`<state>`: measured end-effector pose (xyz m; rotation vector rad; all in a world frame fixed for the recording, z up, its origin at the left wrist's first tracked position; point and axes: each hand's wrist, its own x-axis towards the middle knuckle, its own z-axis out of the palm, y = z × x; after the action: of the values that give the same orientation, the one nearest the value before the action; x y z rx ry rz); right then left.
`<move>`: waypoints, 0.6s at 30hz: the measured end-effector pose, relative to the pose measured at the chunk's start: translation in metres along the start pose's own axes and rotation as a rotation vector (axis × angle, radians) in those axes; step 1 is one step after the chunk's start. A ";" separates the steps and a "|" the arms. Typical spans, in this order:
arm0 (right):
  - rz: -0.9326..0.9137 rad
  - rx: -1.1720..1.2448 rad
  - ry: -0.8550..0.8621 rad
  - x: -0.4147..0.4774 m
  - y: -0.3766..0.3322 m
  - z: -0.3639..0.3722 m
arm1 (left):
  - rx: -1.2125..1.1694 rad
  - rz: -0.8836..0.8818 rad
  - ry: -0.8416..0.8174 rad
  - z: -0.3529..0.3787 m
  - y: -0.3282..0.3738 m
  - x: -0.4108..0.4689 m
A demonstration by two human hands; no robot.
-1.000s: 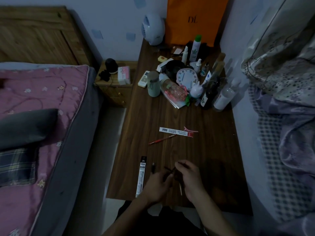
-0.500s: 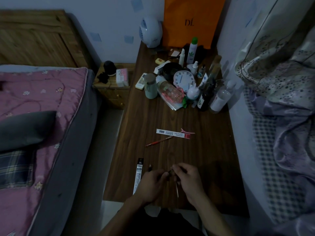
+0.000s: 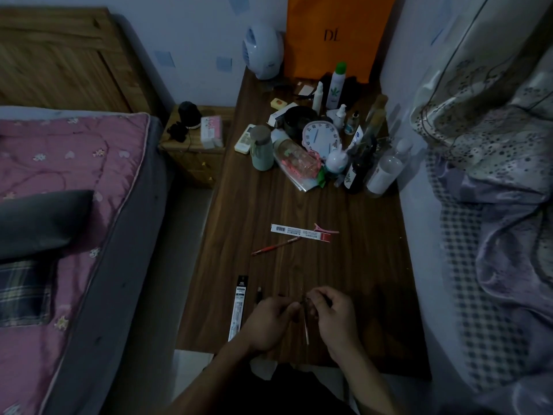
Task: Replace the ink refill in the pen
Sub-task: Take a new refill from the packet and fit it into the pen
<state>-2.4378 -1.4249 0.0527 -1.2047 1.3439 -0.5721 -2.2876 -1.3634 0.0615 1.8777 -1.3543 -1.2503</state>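
Place: both hands work close together over the near edge of the wooden table (image 3: 359,265).
Right hand: the right hand (image 3: 335,317) has its fingers curled. Thumb and forefinger pinch the top of a thin refill (image 3: 306,329), which hangs almost upright between the hands with its lower end toward the near table edge.
Left hand: the left hand (image 3: 267,322) is curled too, its fingertips brought in just left of the refill's top. The light is too dim to tell whether they grip a pen part there.
Pen: no whole pen body shows plainly. A small dark piece (image 3: 259,295) lies on the table just far and left of the left hand; it may belong to the pen.
Supplies: a black refill packet (image 3: 238,307) lies lengthways just left of that piece. Farther off, mid-table, lies a white packet (image 3: 299,232), with a pink clip (image 3: 325,228) at its right end and a red stick (image 3: 276,245) just nearer than it.
Done, by my reading: the pen looks taken apart and a refill is out in the fingers. Whether this is the spent one or the fresh one cannot be told.
Left, by my reading: the fresh refill must be seated in the barrel and the pen closed up again.
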 end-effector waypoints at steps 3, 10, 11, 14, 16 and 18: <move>0.007 0.002 0.031 -0.002 0.001 -0.002 | -0.079 -0.028 -0.067 0.001 0.000 0.001; 0.077 -0.038 0.262 0.030 0.009 -0.048 | -0.180 -0.174 0.053 -0.009 -0.033 -0.016; 0.071 -0.106 0.229 0.032 0.014 -0.050 | -0.171 -0.182 0.065 -0.008 -0.035 -0.017; 0.078 -0.274 0.133 0.037 0.034 -0.050 | -0.112 -0.186 0.116 -0.002 -0.040 -0.015; 0.091 -0.393 0.119 0.040 0.050 -0.052 | -0.095 -0.184 0.128 0.002 -0.043 -0.013; 0.071 -0.478 0.125 0.041 0.065 -0.052 | -0.103 -0.200 0.138 0.005 -0.044 -0.011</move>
<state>-2.4972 -1.4551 -0.0121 -1.5131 1.6828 -0.2833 -2.2728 -1.3365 0.0275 2.0243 -1.0325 -1.2349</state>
